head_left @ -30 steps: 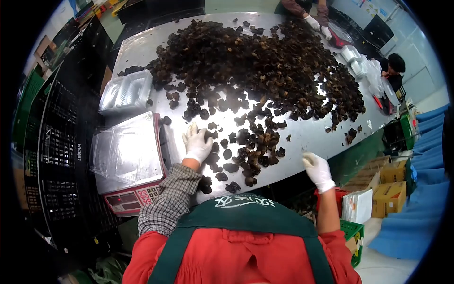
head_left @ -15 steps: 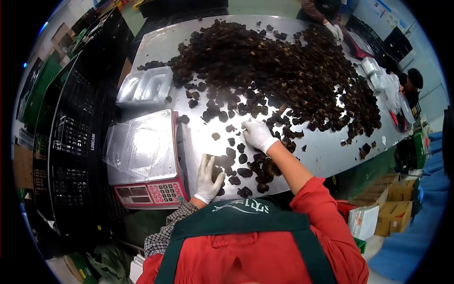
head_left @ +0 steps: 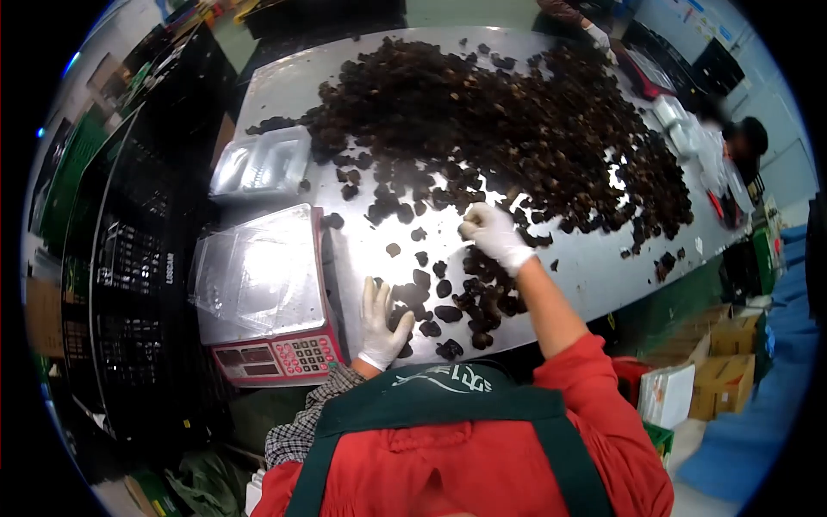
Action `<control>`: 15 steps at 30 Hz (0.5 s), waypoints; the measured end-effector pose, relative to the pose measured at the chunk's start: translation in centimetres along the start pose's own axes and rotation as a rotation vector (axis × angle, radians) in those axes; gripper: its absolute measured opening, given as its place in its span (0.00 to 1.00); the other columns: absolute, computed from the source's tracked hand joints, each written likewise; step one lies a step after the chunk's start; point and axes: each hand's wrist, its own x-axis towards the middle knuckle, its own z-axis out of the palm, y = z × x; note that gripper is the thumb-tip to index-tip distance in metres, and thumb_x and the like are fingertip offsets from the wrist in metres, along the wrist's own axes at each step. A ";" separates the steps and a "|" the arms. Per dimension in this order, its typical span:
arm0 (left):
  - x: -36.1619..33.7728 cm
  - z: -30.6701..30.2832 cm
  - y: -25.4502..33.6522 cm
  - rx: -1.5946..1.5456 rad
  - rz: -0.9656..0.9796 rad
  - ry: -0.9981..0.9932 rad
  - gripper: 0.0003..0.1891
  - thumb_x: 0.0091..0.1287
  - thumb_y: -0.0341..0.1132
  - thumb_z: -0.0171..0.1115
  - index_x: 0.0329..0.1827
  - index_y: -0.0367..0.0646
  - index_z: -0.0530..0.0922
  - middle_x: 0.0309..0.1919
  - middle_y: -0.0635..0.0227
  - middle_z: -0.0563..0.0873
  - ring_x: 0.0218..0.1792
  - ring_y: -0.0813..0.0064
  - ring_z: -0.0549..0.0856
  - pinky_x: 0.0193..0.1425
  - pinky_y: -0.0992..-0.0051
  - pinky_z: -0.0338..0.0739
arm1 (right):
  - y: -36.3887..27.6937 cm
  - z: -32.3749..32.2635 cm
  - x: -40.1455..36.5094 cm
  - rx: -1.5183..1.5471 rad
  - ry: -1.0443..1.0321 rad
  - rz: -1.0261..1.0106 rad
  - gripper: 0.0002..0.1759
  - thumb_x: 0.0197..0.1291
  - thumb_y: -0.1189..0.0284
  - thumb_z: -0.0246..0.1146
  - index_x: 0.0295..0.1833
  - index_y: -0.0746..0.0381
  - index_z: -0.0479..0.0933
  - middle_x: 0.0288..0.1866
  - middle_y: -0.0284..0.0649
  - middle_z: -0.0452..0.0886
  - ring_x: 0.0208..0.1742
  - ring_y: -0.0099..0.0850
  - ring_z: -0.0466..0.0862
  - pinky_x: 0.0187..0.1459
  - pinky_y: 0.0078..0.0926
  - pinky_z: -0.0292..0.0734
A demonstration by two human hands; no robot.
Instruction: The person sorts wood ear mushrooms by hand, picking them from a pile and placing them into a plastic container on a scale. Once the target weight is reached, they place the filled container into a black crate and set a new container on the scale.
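Note:
Dark brown, mushroom-like pieces (head_left: 517, 121) lie in a wide heap across the metal table (head_left: 551, 297), with looser ones scattered toward me. My left hand (head_left: 381, 323), in a white glove, rests with fingers stretched out at the table's near side, beside a few loose dark pieces (head_left: 412, 293). Over the loose pieces at the near edge of the heap is my gloved right hand (head_left: 500, 237). Its fingers are curled together, and whatever they may hold is hidden.
Left of my left hand stands a red scale (head_left: 267, 297) with clear plastic lids (head_left: 245, 271) on its pan. Clear trays (head_left: 263, 161) are stacked behind it. Black crates (head_left: 142, 250) rise along the left. Across the table a co-worker's gloved hand (head_left: 599, 39) is near another scale (head_left: 648, 73).
My right hand has moved a little to the right and toward the heap, its fingers now curled tighter. My left hand stays in nearly the same place. The co-worker's arm has shifted slightly.

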 end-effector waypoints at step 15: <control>15.4 6.3 -3.3 0.316 0.030 -0.196 0.09 0.62 0.36 0.59 0.41 0.43 0.83 0.41 0.58 0.82 0.46 0.55 0.80 0.54 0.63 0.74 | 11.3 -11.1 -23.1 -0.395 0.535 0.246 0.20 0.55 0.69 0.66 0.53 0.66 0.77 0.53 0.50 0.79 0.56 0.45 0.78 0.60 0.36 0.72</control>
